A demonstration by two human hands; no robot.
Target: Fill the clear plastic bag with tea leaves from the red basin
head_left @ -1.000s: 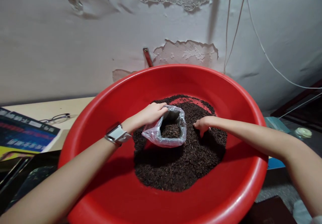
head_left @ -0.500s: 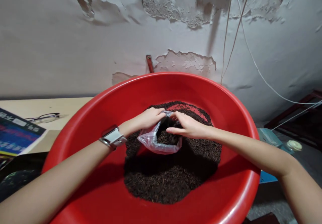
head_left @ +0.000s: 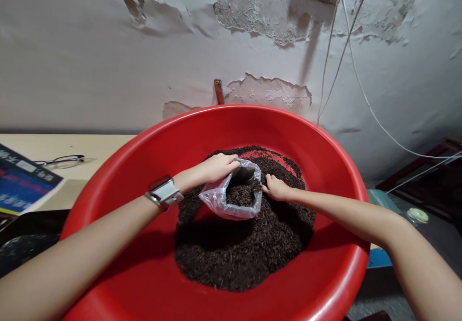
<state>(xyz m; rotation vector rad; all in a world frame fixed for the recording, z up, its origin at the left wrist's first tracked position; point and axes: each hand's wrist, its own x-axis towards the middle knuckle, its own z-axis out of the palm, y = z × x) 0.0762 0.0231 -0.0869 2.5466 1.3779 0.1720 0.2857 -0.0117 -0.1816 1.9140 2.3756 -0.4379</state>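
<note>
A clear plastic bag point(head_left: 218, 200) stands with its mouth gaping, partly filled with dark brown granules point(head_left: 240, 195). My left hand point(head_left: 220, 166), with a grey-strapped watch point(head_left: 166, 193) on the wrist, pinches the bag's rim at the upper left. Just beyond the right side of the bag, my right hand point(head_left: 277, 188) is closed with its fingers curled down at the loose pile point(head_left: 234, 263). Its fingertips are close to the bag's edge, and what they hold is hidden. Bag and pile are both inside a large red plastic basin point(head_left: 144, 273).
Left of the basin, a pale tabletop point(head_left: 104, 143) bears eyeglasses point(head_left: 65, 161) and a printed booklet point(head_left: 25, 181). A wall with peeling paint point(head_left: 108, 70) rises behind. White cables point(head_left: 355, 66) hang at the right, above a small pale-lidded jar point(head_left: 417, 215).
My right hand has moved from over the bag's mouth to its right side, and its fingers have curled in. The left hand keeps hold of the rim. The view has shifted slightly.
</note>
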